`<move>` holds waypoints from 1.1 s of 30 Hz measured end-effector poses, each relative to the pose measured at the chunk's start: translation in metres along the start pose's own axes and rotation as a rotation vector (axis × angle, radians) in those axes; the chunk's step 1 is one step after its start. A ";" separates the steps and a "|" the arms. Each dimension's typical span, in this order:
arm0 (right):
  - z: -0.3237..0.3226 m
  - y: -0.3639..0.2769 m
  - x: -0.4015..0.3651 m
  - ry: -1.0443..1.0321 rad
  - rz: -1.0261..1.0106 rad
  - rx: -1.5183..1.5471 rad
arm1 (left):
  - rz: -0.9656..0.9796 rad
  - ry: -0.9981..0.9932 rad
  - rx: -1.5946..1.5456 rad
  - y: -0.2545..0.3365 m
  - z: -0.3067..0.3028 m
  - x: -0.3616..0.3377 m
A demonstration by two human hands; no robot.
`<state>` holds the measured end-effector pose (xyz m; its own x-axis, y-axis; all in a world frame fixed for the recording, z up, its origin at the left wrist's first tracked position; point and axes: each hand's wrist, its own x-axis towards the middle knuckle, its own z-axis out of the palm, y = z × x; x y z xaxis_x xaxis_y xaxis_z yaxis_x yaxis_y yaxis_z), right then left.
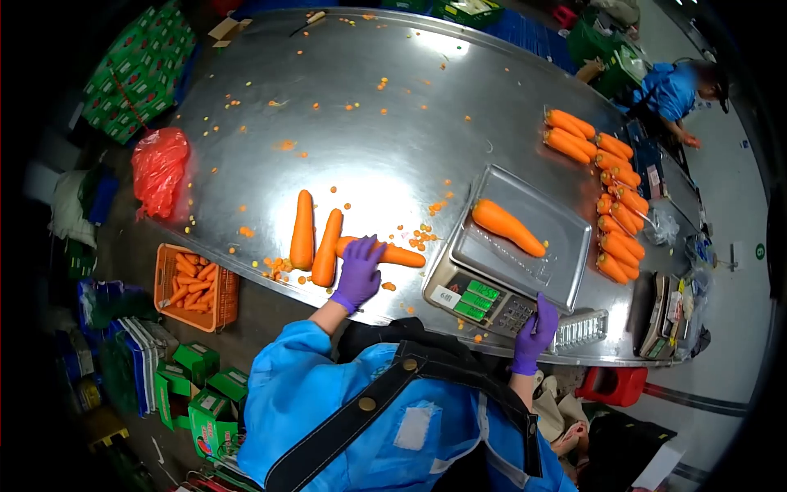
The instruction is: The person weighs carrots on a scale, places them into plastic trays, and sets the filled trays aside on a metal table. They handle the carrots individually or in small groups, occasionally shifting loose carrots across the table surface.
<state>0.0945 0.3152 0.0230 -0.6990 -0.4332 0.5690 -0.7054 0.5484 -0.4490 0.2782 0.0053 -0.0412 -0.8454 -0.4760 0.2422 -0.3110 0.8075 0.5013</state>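
My left hand (359, 273), in a purple glove, is closed over the thick end of a carrot (400, 257) lying sideways on the steel table. Two more large carrots, one outer (302, 231) and one inner (327, 250), lie lengthwise to its left. My right hand (536, 334), gloved alike, is beside the front right corner of the digital scale (443, 275), fingers extended and nothing visible in them. A single carrot (508, 227) rests on the scale's metal pan (566, 254). Green digits glow on the scale's display (477, 299).
Bundled carrots (621, 209) line the table's right side. Orange scraps (422, 238) are scattered over the steel table (393, 148). A red plastic bag (161, 170) hangs at the left edge, above an orange crate (232, 299) of carrots. A co-worker (668, 90) stands at far right.
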 end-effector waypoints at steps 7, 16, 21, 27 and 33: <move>-0.002 0.001 0.001 -0.026 -0.001 0.052 | -0.126 -0.201 0.234 -0.010 0.015 0.020; -0.004 -0.004 0.006 0.025 -0.072 -0.029 | -0.508 -0.004 -0.160 -0.111 0.006 0.029; -0.060 -0.033 0.072 0.222 -0.084 0.111 | -0.489 -0.043 0.035 -0.141 0.013 0.050; -0.201 -0.075 0.171 0.907 -0.433 1.342 | -0.397 -0.139 -0.121 -0.128 -0.030 0.058; -0.341 -0.129 0.202 0.605 -0.948 0.871 | -0.364 -0.184 -0.648 -0.059 -0.064 0.073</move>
<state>0.0843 0.4003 0.4311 0.0717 0.1071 0.9917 -0.8716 -0.4766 0.1145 0.2628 -0.0994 0.0003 -0.8148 -0.5613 -0.1455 -0.3150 0.2178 0.9238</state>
